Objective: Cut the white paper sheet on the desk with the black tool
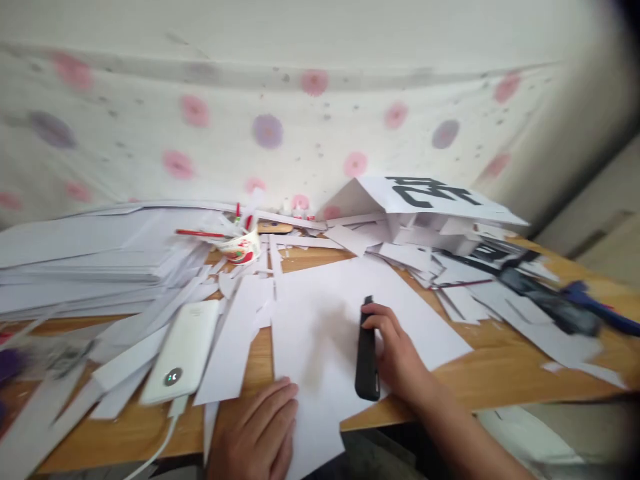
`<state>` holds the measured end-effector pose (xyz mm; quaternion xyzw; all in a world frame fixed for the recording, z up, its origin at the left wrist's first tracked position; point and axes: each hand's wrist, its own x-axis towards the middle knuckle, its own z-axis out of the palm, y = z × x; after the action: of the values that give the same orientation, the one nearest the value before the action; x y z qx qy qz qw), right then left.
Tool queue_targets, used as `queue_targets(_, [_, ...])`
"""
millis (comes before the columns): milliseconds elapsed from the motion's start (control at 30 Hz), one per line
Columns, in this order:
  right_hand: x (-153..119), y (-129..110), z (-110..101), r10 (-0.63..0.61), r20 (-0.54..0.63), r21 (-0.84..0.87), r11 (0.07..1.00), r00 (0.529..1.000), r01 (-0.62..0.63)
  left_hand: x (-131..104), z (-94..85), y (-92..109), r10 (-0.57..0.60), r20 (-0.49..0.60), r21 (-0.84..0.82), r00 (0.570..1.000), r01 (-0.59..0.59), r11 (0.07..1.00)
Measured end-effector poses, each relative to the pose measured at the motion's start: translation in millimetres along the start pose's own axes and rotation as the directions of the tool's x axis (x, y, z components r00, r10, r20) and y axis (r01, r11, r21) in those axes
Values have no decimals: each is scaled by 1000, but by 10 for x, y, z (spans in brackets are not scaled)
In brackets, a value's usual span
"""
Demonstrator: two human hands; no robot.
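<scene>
My right hand (400, 357) grips a black phone-like slab (367, 353) that stands on its long edge on a large white sheet of paper (325, 320). My left hand (260, 430) lies flat, fingers together, on the near left corner of that sheet at the table's front edge. The sheet lies on a wooden table (480, 373) and hangs slightly over its front edge.
A white power bank (183, 353) with a cable lies left of the sheet. Stacks of white paper and strips (80, 260) fill the left side. A cup with red pens (243, 245) stands behind. Folded printed sheets (430, 200) and dark tools (555, 303) lie right.
</scene>
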<state>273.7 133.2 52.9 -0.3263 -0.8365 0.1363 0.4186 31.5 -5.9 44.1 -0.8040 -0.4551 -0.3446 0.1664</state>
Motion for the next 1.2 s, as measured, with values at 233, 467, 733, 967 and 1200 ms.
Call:
queue_targets(233, [29, -13, -38, -70, -67, 153, 985, 995, 79, -110, 136, -186, 107, 19, 2, 994, -107, 994])
queue_targets(467, [-1, 29, -30, 72, -245, 202, 979, 967, -22, -132, 188, -207, 63, 36, 22, 997, -64, 998])
queue_targets(733, [19, 17, -85, 173, -226, 96, 983, 959, -154, -5, 116, -156, 126, -1, 28, 992, -125, 992])
queue_targets(967, [29, -23, 2, 200, -23, 75, 977, 979, -198, -28, 116, -151, 143, -1, 36, 990, -143, 989])
queue_targets(1200, [44, -29, 58, 248, 133, -45, 969, 960, -245, 5, 108, -125, 141, -21, 41, 990, -140, 989])
